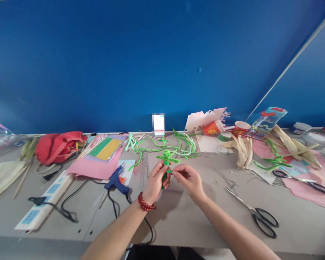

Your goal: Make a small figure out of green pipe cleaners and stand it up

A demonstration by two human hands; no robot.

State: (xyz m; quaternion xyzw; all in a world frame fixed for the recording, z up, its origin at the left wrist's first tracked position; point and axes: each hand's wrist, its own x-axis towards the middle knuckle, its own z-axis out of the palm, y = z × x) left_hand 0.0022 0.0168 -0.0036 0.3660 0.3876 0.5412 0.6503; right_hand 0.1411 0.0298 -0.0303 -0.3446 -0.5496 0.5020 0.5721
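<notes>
A small figure of twisted green pipe cleaner (pixel 166 159) stands up from my left hand (pixel 157 178), which grips its lower body. My right hand (pixel 188 179) pinches the end of a short green arm on the figure, between thumb and fingertips. A red bead bracelet (pixel 144 202) circles my left wrist. Behind the figure, a tangle of loose green pipe cleaners (pixel 178 146) lies on the grey table (pixel 176 231).
Near my hands are a blue hot glue gun (pixel 116 182) with its black cord and a metal ruler (pixel 145 169). Black-handled scissors (pixel 260 218) lie to the right. Pink paper (pixel 94 164), a power strip (pixel 42 204), a red cloth bag (pixel 58 147) and dried corn husks (pixel 242 151) also lie about.
</notes>
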